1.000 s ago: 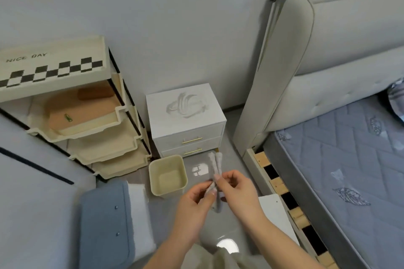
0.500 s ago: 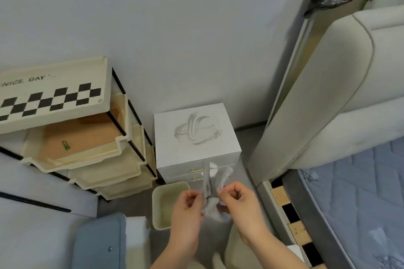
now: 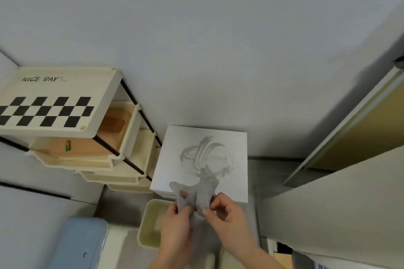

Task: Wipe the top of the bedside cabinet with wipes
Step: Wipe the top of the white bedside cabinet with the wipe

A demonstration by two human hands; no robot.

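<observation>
In the head view, the left hand (image 3: 176, 221) and right hand (image 3: 227, 214) are both pinching a crumpled wipe (image 3: 197, 192), spreading it. Just beyond them, the bedside cabinet (image 3: 175, 159) top is showing grey smears (image 3: 203, 153); wiping seems not yet begun.

Head-worn wide-angle view, pitched steeply down toward the floor by the wall.

It looks from above onto the bedside cabinet (image 3: 201, 159) near frame centre, both hands close at the bottom edge, tiered shelf (image 3: 65, 120) left; straight edges bow outward.
</observation>
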